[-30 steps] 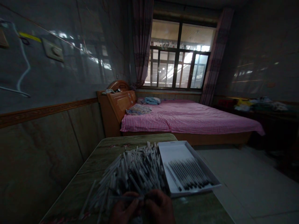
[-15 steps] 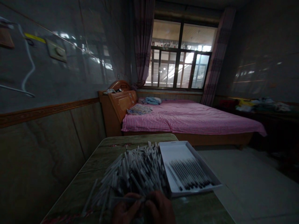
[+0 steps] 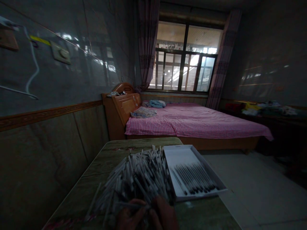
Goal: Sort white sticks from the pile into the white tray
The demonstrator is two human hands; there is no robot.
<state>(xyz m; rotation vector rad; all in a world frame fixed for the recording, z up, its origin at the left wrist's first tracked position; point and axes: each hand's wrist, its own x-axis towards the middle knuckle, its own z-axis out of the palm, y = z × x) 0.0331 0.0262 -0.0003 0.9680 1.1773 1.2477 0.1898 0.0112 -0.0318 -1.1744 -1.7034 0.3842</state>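
Observation:
A big heap of pale pen barrels (image 3: pixel 136 179) lies on a table (image 3: pixel 100 163) in a dim room. To its right sits a white shallow box (image 3: pixel 182 156) with several thin dark refills (image 3: pixel 194 180) laid side by side in it. My left hand (image 3: pixel 130 215) and my right hand (image 3: pixel 164 215) meet at the bottom edge of the view, just in front of the heap. Both have their fingers pinched on a thin pen part (image 3: pixel 133 205) held across between them.
A bed with a pink checked cover (image 3: pixel 192 123) and wooden headboard (image 3: pixel 122 107) stands beyond the table under a barred window (image 3: pixel 184 64). The tiled wall (image 3: pixel 48 95) runs along the left. A cluttered dark bench (image 3: pixel 268 110) is at the right; tiled floor (image 3: pixel 251 188) lies beside the table.
My hands have sunk slightly lower in the view and the camera has drifted a little to the right. The heap and the box have not moved.

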